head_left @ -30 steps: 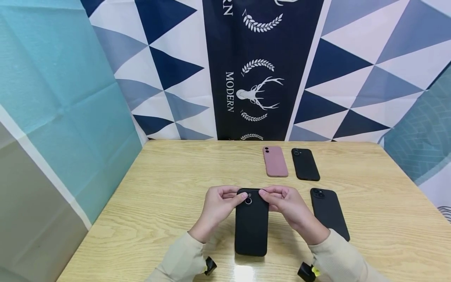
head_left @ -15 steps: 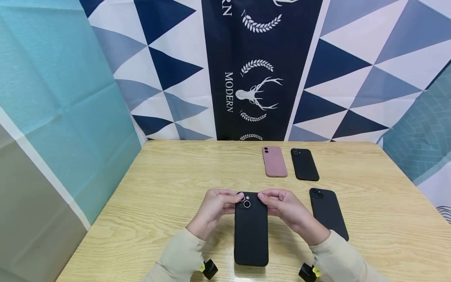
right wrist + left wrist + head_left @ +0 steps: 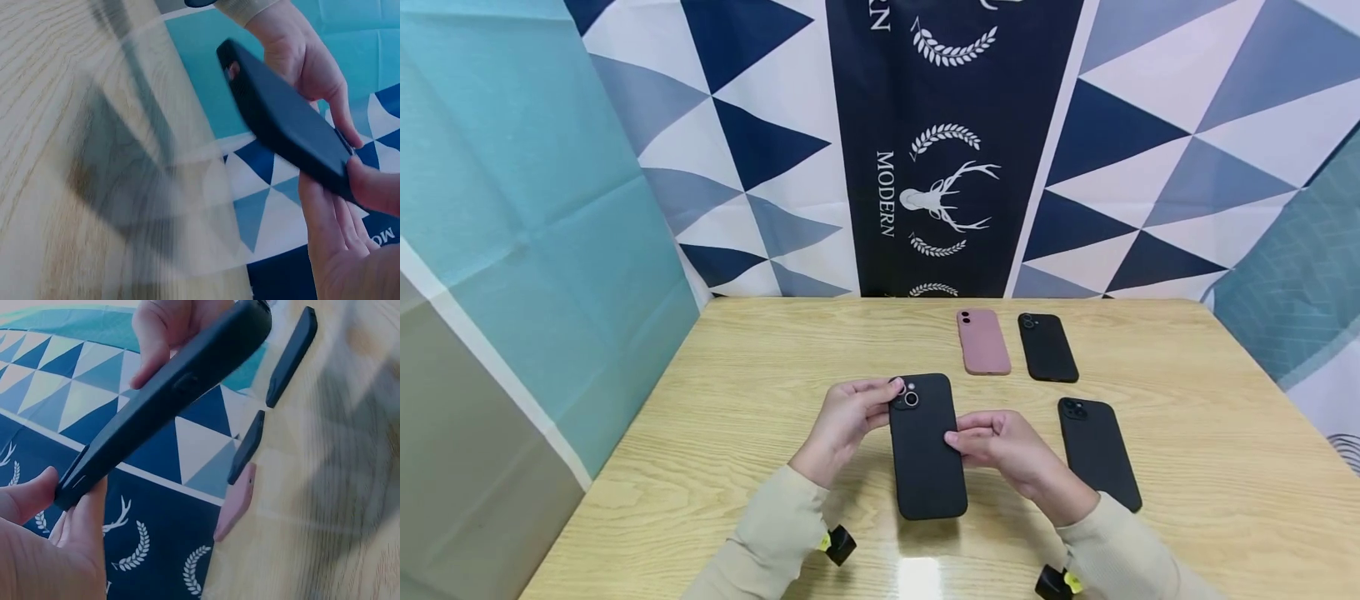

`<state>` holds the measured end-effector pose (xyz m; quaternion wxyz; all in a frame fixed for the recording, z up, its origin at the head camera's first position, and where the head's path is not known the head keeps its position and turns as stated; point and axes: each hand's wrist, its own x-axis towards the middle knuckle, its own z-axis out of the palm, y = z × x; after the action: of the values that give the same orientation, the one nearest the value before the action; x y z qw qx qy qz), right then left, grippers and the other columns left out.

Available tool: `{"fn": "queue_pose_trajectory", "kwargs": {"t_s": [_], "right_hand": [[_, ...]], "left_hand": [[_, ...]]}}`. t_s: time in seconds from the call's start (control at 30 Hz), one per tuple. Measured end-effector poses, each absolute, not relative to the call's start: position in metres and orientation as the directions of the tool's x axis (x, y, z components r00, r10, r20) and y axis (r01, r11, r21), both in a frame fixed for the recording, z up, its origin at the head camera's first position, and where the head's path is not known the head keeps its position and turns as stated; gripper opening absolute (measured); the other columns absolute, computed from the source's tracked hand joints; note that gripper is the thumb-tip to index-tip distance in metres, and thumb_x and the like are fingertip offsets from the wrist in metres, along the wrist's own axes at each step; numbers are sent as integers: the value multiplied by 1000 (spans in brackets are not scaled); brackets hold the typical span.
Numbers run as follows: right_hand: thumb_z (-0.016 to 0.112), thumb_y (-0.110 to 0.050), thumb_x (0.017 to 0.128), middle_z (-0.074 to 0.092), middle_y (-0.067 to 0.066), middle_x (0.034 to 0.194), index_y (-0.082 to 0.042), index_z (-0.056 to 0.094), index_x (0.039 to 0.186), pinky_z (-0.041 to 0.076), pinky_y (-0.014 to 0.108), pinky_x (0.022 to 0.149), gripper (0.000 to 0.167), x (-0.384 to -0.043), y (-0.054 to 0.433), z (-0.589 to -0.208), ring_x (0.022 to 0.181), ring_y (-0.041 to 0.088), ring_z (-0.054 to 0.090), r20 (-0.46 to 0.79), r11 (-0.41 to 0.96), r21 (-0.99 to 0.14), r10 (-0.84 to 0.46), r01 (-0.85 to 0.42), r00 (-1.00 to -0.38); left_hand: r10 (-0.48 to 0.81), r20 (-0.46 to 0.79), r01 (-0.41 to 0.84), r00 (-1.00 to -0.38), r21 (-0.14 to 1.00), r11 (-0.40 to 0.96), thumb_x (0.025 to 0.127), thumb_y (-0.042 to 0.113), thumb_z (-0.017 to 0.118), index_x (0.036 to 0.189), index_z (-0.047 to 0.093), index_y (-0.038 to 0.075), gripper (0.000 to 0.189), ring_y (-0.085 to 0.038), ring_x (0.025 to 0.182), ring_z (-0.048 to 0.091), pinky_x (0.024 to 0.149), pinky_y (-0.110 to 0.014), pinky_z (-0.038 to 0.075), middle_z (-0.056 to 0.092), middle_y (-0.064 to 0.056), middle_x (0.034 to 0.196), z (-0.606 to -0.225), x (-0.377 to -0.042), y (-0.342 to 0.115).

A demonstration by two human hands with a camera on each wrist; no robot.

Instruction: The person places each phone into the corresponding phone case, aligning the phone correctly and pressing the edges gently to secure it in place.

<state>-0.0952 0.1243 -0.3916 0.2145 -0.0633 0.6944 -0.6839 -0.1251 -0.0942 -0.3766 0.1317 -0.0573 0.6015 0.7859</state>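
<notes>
Both hands hold a phone in a matte black case [image 3: 929, 462] above the table, its back and two ringed camera lenses facing up in the head view. My left hand [image 3: 850, 421] pinches the top left corner, thumb beside the lenses. At the middle of the right edge, my right hand [image 3: 1003, 446] pinches with the thumb on the back and fingers underneath. The left wrist view shows the cased phone [image 3: 156, 406] edge-on. In the right wrist view, an opening shows in the near short end of the case [image 3: 281, 112]. The screen side is hidden.
On the wooden table [image 3: 760, 358], a pink phone case [image 3: 984, 342] and a black one [image 3: 1048, 347] lie toward the back right. Another black phone case [image 3: 1100, 450] lies beside my right forearm. Patterned cloth [image 3: 775, 150] hangs behind the table.
The cased phone first dips toward me, then rises away and tilts slightly. My right hand has shifted from the top right corner down to the right edge; the left keeps its corner.
</notes>
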Motion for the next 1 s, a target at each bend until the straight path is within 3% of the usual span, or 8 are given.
{"fn": "queue_pose_trajectory", "kwargs": {"t_s": [0.2,0.37,0.53,0.73,1.0], "right_hand": [[67,-7,87,71,-10,80,18,51,120,58,21,71,44,-94,122,-392,73,0,67,-253,82,-967,-262,240,-931],[64,-8,89,72,-11,84,21,45,126,58,20,74,51,-98,125,-387,76,-1,67,-246,100,-968,-216,229,-945],[64,-8,89,71,-13,81,18,48,124,58,20,75,46,-106,129,-379,75,0,68,-224,75,-974,-195,213,-955],[64,-8,89,70,-13,82,16,49,124,58,20,75,45,-108,131,-379,76,0,68,-227,70,-974,-198,217,-954],[66,-13,90,75,1,91,17,51,124,60,25,75,48,-109,144,-389,75,1,67,-284,244,-939,-157,241,-946]], "left_hand": [[166,-257,-284,-952,945,-160,89,12,68,115,62,-7,33,-6,75,68,77,-22,59,71,3,87,-382,-126,-93],[205,-230,-252,-951,964,-88,88,10,67,116,60,-10,35,-7,79,68,85,-29,58,69,-4,95,-387,-120,-92],[219,-202,-223,-955,972,-75,84,3,68,111,61,-13,32,-6,75,68,81,-30,60,72,-6,91,-389,-112,-88],[189,-172,-185,-967,981,-58,82,0,69,107,61,-15,30,-5,74,67,78,-30,60,74,-17,94,-392,-105,-83],[174,-228,-232,-958,973,-2,81,0,71,102,66,-14,26,-14,74,71,74,-33,61,73,-23,94,-406,-109,-64]]}}
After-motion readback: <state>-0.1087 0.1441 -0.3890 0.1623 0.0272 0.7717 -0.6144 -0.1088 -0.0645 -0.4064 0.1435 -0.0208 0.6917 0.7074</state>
